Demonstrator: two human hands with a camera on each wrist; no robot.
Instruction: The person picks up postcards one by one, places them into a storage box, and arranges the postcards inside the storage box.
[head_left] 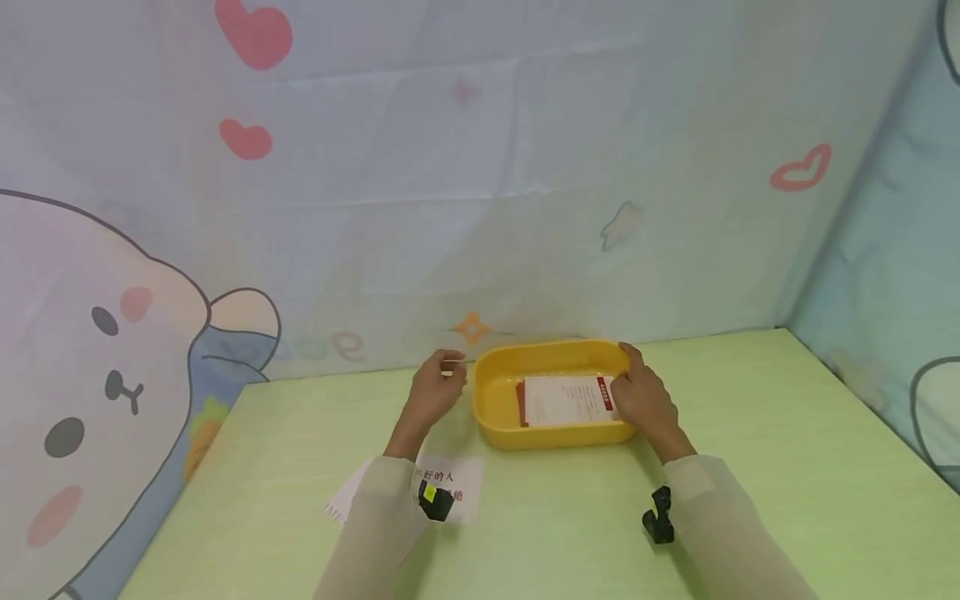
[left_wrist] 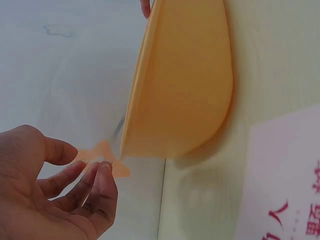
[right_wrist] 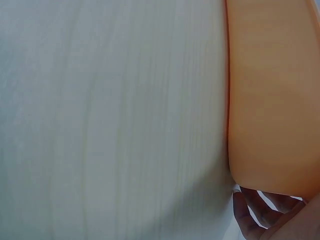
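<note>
Head view shows my right hand (head_left: 645,404) grasping the right end of the yellow tray (head_left: 498,417), fingers curled over its rim, thumb side toward the card (head_left: 566,400) that lies flat inside. The tray sits on the green desk (head_left: 787,467), near the back edge by the printed backdrop (head_left: 480,167). My left hand (head_left: 435,392) hangs released just beside the tray's left end, fingers loosely bent and holding nothing; I cannot tell whether a fingertip touches the rim.

Left wrist view has that hand (left_wrist: 55,195) open, palm up, fingers (left_wrist: 100,190) relaxed and apart from the tray (left_wrist: 185,85), whose outer wall fills the middle. A white sheet (left_wrist: 285,175) with red characters lies on the desk (left_wrist: 270,55) near it; in the head view this sheet (head_left: 457,483) sits under my left forearm.

Right wrist view catches the tray (right_wrist: 275,90) close up, with my fingers (right_wrist: 250,212) under its lower edge.
</note>
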